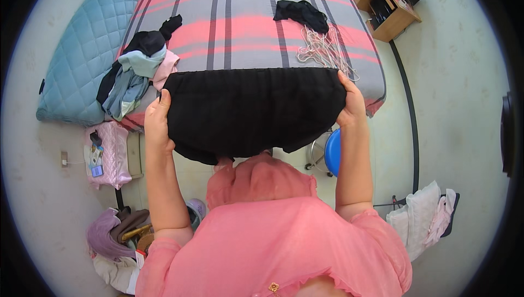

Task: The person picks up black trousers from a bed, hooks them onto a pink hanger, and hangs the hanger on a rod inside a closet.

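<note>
A black cloth garment [254, 111] is stretched out wide in front of me, its upper edge nearly straight and its lower edge hanging in a curve. My left hand [159, 119] grips its left side with the thumb up. At the opposite side my right hand [351, 100] holds the upper corner. Beyond the garment lies a bed with a striped grey and pink sheet [249, 6]. A heap of clothes [141, 64] in black, blue and pink rests at the bed's left. To the right, a crumpled black garment [303, 14] touches a tangle of white hangers [321, 47].
A blue round stool [333, 151] on casters stands under my right forearm. At left are a pink-covered bedside table [112, 145] and a quilted blue pad [82, 55]. More clothes [104, 231] are piled lower left; pale garments [421, 211] hang at lower right.
</note>
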A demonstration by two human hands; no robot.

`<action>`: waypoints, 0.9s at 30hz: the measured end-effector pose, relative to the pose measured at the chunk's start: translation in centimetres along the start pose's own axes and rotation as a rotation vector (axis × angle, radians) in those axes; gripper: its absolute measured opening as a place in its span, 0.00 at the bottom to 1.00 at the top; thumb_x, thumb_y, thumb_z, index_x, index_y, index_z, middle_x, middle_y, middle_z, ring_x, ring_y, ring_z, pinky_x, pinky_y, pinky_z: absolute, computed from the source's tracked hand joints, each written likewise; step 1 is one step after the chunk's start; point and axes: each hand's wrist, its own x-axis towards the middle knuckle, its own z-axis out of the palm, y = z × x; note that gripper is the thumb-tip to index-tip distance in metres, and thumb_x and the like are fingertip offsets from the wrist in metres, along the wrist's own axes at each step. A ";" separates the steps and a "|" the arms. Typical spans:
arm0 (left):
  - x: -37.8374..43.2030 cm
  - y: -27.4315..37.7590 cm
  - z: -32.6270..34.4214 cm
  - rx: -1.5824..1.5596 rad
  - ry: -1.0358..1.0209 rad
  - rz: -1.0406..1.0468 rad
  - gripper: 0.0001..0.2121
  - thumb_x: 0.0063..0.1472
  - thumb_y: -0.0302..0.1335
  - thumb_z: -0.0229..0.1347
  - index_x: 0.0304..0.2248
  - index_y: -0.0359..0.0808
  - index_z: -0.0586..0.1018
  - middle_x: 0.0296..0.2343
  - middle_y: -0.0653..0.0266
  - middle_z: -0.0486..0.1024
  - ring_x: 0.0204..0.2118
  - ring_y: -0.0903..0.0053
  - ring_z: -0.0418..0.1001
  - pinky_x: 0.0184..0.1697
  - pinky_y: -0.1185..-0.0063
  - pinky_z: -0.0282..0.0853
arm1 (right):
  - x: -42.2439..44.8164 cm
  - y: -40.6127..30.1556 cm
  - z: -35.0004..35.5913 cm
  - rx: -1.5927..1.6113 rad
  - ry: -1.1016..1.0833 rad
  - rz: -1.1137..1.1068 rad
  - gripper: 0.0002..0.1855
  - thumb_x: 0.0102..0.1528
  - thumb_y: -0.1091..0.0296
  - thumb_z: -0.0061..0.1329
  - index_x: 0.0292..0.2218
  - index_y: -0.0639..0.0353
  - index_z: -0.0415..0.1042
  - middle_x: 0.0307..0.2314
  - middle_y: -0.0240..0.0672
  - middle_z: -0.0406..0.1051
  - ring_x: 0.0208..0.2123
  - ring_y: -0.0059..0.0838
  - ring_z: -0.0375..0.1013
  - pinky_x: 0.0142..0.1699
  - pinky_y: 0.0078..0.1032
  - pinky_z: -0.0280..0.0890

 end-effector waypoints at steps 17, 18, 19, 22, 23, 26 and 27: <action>18.5 -2.5 14.1 -0.073 0.019 0.297 0.15 0.61 0.40 0.47 0.38 0.35 0.72 0.31 0.68 0.73 0.31 0.80 0.72 0.36 0.79 0.69 | 5.9 -2.6 12.8 -0.672 -0.591 0.169 0.19 0.50 0.71 0.49 0.46 0.59 0.66 0.27 0.24 0.64 0.30 0.15 0.65 0.37 0.16 0.63; 18.6 -3.0 15.7 -0.356 -0.229 0.036 0.19 0.62 0.42 0.43 0.42 0.35 0.71 0.38 0.62 0.72 0.35 0.73 0.73 0.39 0.74 0.70 | 5.6 -1.0 13.8 -0.673 -0.658 0.203 0.18 0.51 0.73 0.47 0.45 0.63 0.66 0.28 0.24 0.66 0.31 0.15 0.65 0.37 0.17 0.63; 19.1 -4.3 16.5 -0.680 -0.354 -0.222 0.21 0.63 0.42 0.39 0.45 0.34 0.69 0.43 0.57 0.70 0.39 0.69 0.73 0.44 0.71 0.69 | 6.6 1.1 13.4 -0.475 -0.880 0.207 0.16 0.50 0.77 0.47 0.42 0.64 0.69 0.31 0.29 0.69 0.30 0.19 0.67 0.36 0.18 0.64; 18.8 -6.2 16.0 -0.989 -0.524 -0.377 0.18 0.64 0.36 0.38 0.44 0.31 0.69 0.42 0.53 0.70 0.43 0.65 0.71 0.48 0.68 0.67 | 10.4 0.4 13.0 -1.050 -0.850 -0.755 0.16 0.46 0.83 0.48 0.39 0.62 0.70 0.31 0.36 0.70 0.33 0.27 0.70 0.36 0.20 0.65; 18.9 -6.8 15.3 -1.029 -0.572 -0.426 0.17 0.64 0.34 0.38 0.43 0.30 0.70 0.42 0.53 0.70 0.42 0.66 0.71 0.48 0.68 0.67 | 11.7 -0.6 12.8 -1.156 -0.686 -0.993 0.16 0.44 0.83 0.49 0.37 0.62 0.71 0.32 0.39 0.70 0.33 0.29 0.70 0.36 0.20 0.66; 18.7 -7.0 16.4 -1.119 -0.557 -0.578 0.14 0.62 0.30 0.41 0.42 0.29 0.71 0.40 0.55 0.71 0.42 0.66 0.71 0.46 0.68 0.68 | 15.5 -2.0 12.3 -1.184 -0.415 -0.910 0.25 0.41 0.75 0.55 0.43 0.62 0.67 0.36 0.36 0.69 0.35 0.27 0.69 0.42 0.23 0.63; 19.3 -6.7 16.2 -1.121 -0.557 -0.584 0.14 0.62 0.30 0.41 0.42 0.29 0.71 0.40 0.55 0.71 0.42 0.66 0.71 0.46 0.68 0.68 | 16.6 -1.9 12.3 -1.070 -0.444 -0.719 0.28 0.41 0.73 0.57 0.45 0.63 0.65 0.36 0.35 0.69 0.36 0.25 0.68 0.43 0.23 0.63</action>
